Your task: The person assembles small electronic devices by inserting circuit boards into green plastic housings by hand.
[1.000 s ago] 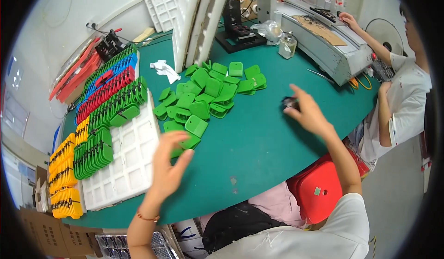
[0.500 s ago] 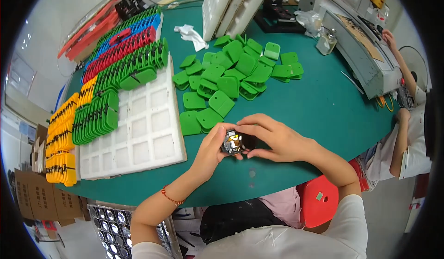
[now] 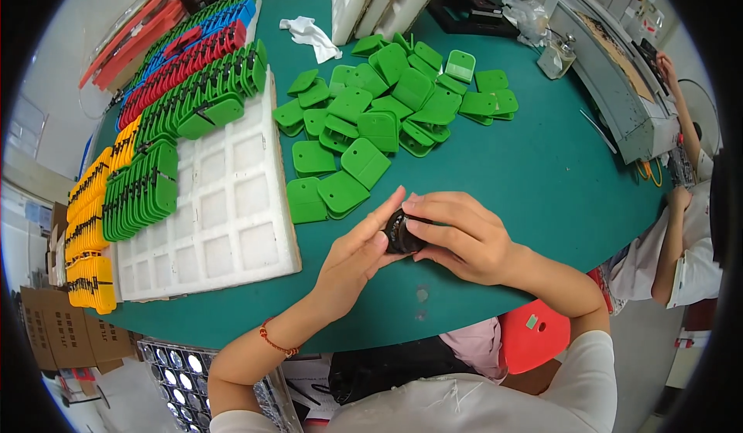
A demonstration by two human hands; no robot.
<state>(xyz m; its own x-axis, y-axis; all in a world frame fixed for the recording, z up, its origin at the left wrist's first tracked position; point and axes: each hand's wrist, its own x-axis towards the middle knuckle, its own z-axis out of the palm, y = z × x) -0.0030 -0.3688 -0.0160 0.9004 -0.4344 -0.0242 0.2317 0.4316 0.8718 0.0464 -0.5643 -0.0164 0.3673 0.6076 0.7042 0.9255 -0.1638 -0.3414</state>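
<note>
Above the near edge of the table, both my hands close round a small black round casing (image 3: 403,232). My left hand (image 3: 352,259) cups it from the left, thumb side raised and fingers partly hidden behind it. The fingers and thumb of my right hand (image 3: 468,236) grip its right side. Its inside is covered from sight. Just beyond my hands lies a loose heap of green folded plastic covers (image 3: 379,127), the nearest a short way from my left fingertips.
A white foam tray (image 3: 286,224) at left carries rows of green, red, blue and yellow pieces. White foam slabs (image 3: 371,3) stand at the back beside a crumpled white tissue (image 3: 311,38). A grey machine (image 3: 619,100) and a co-worker's arm (image 3: 681,112) are at right; a red stool (image 3: 534,336) is below.
The casing's open side, showing metal and yellow parts, is now covered. The two black parts have come together between my hands. The view has shifted slightly.
</note>
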